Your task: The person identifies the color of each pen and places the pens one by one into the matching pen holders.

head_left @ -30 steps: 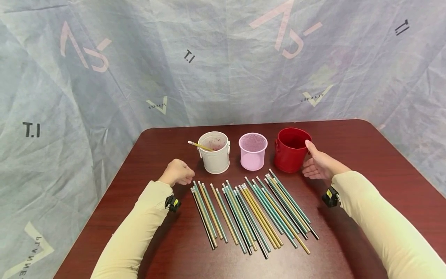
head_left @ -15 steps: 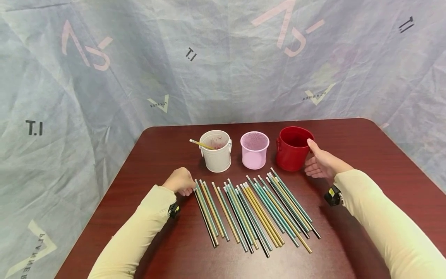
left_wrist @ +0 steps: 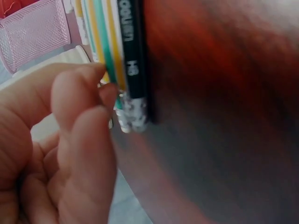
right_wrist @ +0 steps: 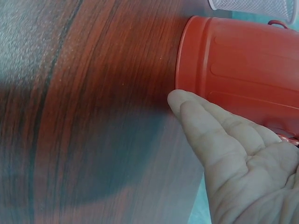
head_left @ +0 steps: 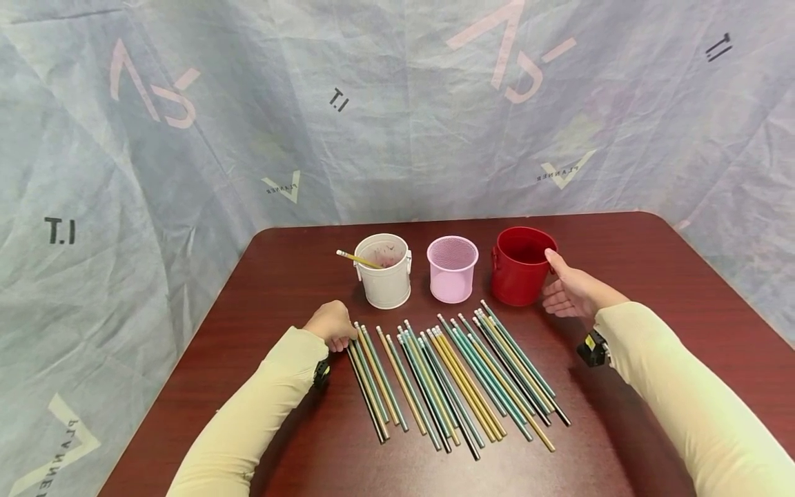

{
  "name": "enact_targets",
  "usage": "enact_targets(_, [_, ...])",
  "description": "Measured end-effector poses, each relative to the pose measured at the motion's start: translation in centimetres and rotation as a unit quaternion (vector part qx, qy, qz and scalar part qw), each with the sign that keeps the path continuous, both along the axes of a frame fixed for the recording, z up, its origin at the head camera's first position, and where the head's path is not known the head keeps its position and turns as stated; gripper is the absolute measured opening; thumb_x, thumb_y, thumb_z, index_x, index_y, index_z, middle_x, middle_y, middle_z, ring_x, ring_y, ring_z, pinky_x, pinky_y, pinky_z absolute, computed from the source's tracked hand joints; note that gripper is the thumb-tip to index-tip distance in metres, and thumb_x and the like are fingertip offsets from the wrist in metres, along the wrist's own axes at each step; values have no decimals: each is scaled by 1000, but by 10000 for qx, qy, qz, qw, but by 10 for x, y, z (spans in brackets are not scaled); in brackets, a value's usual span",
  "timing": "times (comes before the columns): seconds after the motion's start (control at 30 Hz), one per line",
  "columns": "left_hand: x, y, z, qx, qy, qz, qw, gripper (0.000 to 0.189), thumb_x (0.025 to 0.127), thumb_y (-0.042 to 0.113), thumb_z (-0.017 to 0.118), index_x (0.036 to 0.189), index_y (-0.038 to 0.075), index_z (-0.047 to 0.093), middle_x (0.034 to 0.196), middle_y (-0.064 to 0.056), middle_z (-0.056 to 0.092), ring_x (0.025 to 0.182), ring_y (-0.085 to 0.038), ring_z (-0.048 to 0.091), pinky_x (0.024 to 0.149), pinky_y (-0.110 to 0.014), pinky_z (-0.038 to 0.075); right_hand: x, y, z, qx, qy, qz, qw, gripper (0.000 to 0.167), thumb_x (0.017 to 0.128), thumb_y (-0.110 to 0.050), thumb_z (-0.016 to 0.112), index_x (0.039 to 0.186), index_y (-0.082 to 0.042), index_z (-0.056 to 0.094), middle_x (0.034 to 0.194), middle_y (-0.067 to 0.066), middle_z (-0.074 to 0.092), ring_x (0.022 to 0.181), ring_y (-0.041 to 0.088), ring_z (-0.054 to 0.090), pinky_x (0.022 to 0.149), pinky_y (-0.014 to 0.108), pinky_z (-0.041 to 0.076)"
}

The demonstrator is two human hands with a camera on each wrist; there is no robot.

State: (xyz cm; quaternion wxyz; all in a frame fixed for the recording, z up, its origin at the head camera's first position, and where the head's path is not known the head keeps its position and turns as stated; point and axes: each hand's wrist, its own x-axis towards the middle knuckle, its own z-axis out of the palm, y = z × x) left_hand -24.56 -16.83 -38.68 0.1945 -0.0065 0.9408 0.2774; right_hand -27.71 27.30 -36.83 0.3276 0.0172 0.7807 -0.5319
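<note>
Left hand [head_left: 331, 326] at seven o'clock in the head view, fingers bent at the eraser ends of pencils [head_left: 466, 383], five o'clock; grip unclear. Right hand [head_left: 577, 291], fingers straight, beside red bucket [head_left: 515, 284], three o'clock.

Left hand [head_left: 333, 324] arrives over the leftmost pencils [head_left: 368, 393].
With 12 o'clock at the far edge of the table [head_left: 621, 255], the hand sits further toward 5 o'clock than a second ago, going from about 8 o'clock of the white bucket [head_left: 386, 288] to between 7 and 8. Against half a second ago, it is shifted roughly toward 3 o'clock, and its fingers now cover the outermost eraser ends, which show in both earlier pictures. The sleeve [head_left: 248, 428] and the wrist camera [head_left: 321, 373] shift along with the hand.
</note>
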Motion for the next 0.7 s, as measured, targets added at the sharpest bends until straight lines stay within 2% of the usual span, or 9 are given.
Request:
enact_targets(0.27, [-2, 5, 0, -78, -110, -79, 9999, 22, 81, 5, 64, 60, -2, 63, 45, -5, 54, 37, -13, 50, 39, -26, 47, 0, 0, 0, 12, -3, -67, 10000, 111, 88, -73, 1, 137, 26, 11, 140, 44, 21, 131, 53, 28, 109, 53, 28])
enact_targets(0.7, [-3, 13, -7, -165, -415, -129, 9989, 19, 84, 5, 63, 67, -1, 57, 47, -7, 55, 35, -11, 50, 39, -23, 46, 2, -1, 2, 20, 21, -58, 10000, 112, 87, -73, 1, 137, 27, 12, 140, 44, 21, 131, 53, 28, 108, 53, 29])
